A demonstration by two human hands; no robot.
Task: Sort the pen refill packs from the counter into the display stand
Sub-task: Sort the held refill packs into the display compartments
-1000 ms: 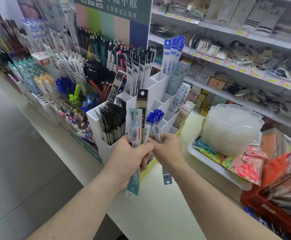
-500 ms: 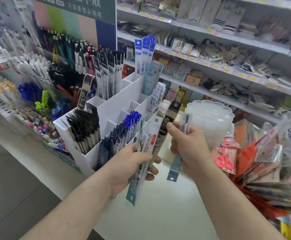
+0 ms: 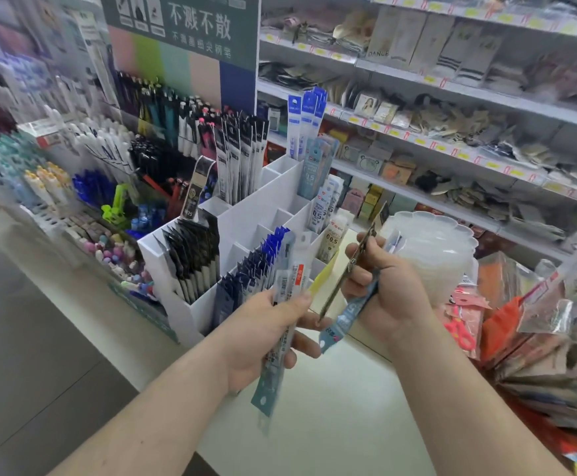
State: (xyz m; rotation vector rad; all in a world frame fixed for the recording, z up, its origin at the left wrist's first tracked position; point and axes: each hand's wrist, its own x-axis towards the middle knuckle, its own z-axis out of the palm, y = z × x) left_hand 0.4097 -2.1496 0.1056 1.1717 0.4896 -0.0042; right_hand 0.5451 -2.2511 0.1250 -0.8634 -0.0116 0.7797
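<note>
White card display stand [image 3: 246, 214] stood far left on the desk [image 3: 342, 389]. Head view: left hand [image 3: 266, 331] gripped a loose bundle of refill packs [image 3: 282, 321]; right hand [image 3: 386, 290] pinched two packs [image 3: 345, 309]. Judged risk: slippage or wrong-compartment insertion.

bright, even shop light from above; we see no hard shadows, only soft shade on counter [image 3: 314, 424] under forearms. motion blur smears pens [image 3: 40, 139] far left of left hand's fingers [image 3: 301, 341], also bags [image 3: 555, 321] right of right hand's fingers [image 3: 357, 250]. wide-angle bends shelves [image 3: 452, 94] at edges. packs by fingertips slightly soft; sign [image 3: 198, 25] above stays readable.
</note>
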